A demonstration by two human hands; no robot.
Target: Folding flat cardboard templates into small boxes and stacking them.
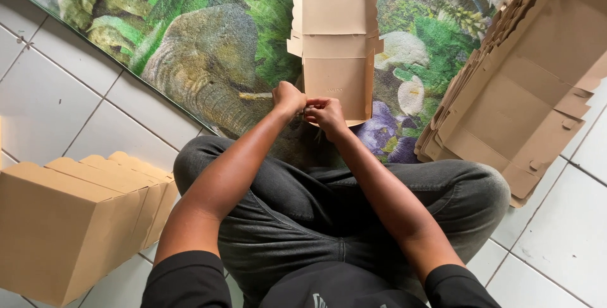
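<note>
A flat brown cardboard box blank (335, 36) lies partly folded on the rug in front of me, its side flaps raised. My left hand (288, 98) and my right hand (325, 113) meet at its near left corner, fingers pinched on the near edge flap. The exact grip is hidden by the fingers. I sit cross-legged in dark grey trousers, arms stretched forward.
A stack of several flat box blanks (525, 86) lies at the right on the rug and tiles. Folded brown boxes (69, 226) stand at the left on the white tile floor (76, 99). A rug (208, 36) with an elephant and foliage print covers the far floor.
</note>
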